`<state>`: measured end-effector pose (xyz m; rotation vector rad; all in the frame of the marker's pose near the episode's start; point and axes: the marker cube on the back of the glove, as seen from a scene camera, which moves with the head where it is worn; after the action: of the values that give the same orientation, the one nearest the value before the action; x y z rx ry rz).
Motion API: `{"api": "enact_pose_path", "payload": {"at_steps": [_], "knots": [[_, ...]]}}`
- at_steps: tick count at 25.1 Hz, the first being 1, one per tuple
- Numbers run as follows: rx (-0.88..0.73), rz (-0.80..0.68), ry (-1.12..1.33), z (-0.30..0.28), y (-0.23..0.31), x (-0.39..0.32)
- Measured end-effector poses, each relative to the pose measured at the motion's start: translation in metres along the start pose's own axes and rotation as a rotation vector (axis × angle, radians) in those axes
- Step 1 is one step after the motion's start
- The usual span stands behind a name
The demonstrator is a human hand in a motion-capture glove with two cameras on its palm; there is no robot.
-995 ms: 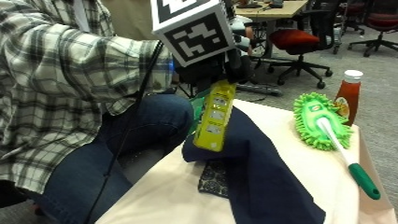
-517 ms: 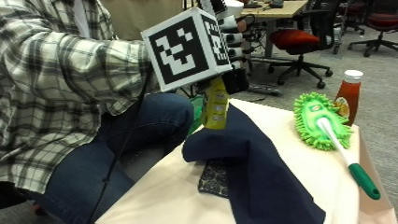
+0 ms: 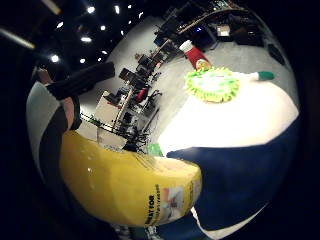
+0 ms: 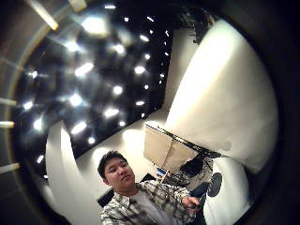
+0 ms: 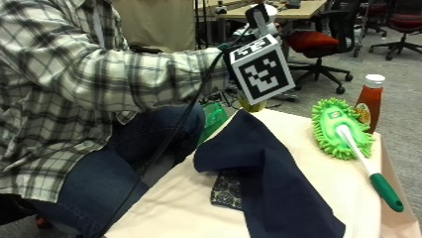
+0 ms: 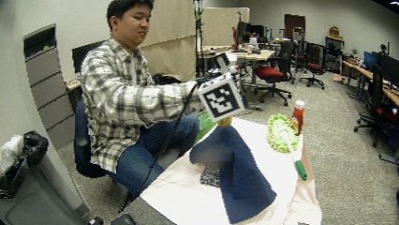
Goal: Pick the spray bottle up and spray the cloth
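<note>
Grip (image 5: 232,54) around spray bottle (image 3: 125,187)

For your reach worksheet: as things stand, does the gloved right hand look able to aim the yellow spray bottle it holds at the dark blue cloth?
Probably yes. The right hand holds the spray bottle close beside the raised fold of the cloth, and nothing visible lies between them. The nozzle itself is hidden behind the glove's rig.

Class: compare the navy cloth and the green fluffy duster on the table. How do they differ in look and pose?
The navy cloth is dark, smooth and plain; the green duster is bright lime and shaggy. The cloth is bunched up into a peak near the yellow spray bottle, while the duster lies flat. The duster has a white-and-green handle; the cloth has none. Both rest on the cream tabletop.
</note>
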<state>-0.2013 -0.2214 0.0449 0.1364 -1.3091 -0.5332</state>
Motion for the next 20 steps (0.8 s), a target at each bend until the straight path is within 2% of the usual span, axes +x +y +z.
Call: {"api": "enact_pose_path", "payload": {"at_steps": [12, 20], "knots": [[-0.072, 0.04, 0.057, 0.065, -0.024, 0.093], [-0.071, 0.033, 0.167, 0.073, -0.025, 0.119]]}}
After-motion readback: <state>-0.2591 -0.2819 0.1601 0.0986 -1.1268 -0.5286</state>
